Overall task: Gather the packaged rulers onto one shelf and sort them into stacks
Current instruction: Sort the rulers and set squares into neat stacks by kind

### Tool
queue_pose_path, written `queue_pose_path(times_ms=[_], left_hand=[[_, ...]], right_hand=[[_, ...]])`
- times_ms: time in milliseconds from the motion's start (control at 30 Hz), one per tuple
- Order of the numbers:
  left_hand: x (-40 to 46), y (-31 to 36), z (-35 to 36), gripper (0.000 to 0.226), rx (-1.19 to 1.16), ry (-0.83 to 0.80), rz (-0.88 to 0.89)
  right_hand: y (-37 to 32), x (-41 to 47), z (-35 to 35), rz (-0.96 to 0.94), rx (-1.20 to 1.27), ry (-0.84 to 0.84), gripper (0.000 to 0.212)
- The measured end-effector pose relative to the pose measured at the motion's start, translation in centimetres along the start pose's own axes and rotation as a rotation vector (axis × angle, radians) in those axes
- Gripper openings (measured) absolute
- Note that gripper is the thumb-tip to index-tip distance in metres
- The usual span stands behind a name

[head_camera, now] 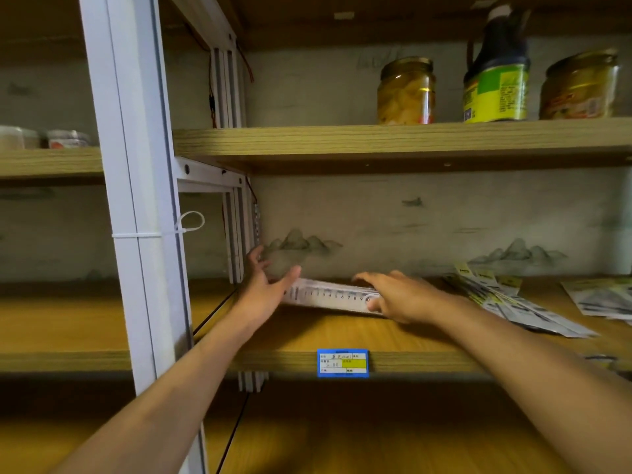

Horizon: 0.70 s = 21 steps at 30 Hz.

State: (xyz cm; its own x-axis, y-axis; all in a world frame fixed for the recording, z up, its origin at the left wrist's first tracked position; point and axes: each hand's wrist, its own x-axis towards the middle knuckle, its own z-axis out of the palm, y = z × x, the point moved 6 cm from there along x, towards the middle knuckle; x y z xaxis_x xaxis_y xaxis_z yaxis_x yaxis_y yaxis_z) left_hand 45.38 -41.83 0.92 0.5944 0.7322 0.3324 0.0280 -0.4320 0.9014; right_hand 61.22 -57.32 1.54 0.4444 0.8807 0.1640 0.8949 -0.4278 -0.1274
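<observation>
Wooden shelves (pixel 393 142), mountain-print wall (pixel 444 220)

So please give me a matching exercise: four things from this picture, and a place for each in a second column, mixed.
Things:
1. jar
2. price tag
3. loose rulers
4. zip tie

Places:
a. shelf front edge
b. white post
c. upper shelf
d. right of the hands, on the middle shelf

Pairs: 1-c, 2-a, 3-d, 4-b
</observation>
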Motion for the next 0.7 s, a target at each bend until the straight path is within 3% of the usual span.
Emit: queue_pose_path(times_ms=[100,167,300,433,567,700], left_hand=[[0.3,-1.7,1.3,0.043,0.311,-0.168,0.015],[0.6,-1.9,1.9,0.019,0.391,-0.252,0.075],[0.7,-1.8,2.3,0.019,0.398,-0.376,0.127],[1.7,-2.3,2.3,0.020,0.417,-0.252,0.078],[1.8,-1.9,3.0,0.019,0.505,-0.178,0.073],[2.0,-1.9,4.1,0.025,0.714,-0.123,0.079]], right_hand=[[-0.1,0.7,0.7,-0.018,0.091,-0.031,0.046],[0.1,1.4,1.1,-0.030,0.113,-0.023,0.043],[0.7,2.1,1.6,-0.033,0.162,0.010,0.045],[1.3,2.2,2.3,-0.024,0.329,0.117,0.044],[3.0,2.5,2.7,0.078,0.676,0.148,0.047],[3.0,3.1,2.9,0.138,0.688,0.135,0.052]])
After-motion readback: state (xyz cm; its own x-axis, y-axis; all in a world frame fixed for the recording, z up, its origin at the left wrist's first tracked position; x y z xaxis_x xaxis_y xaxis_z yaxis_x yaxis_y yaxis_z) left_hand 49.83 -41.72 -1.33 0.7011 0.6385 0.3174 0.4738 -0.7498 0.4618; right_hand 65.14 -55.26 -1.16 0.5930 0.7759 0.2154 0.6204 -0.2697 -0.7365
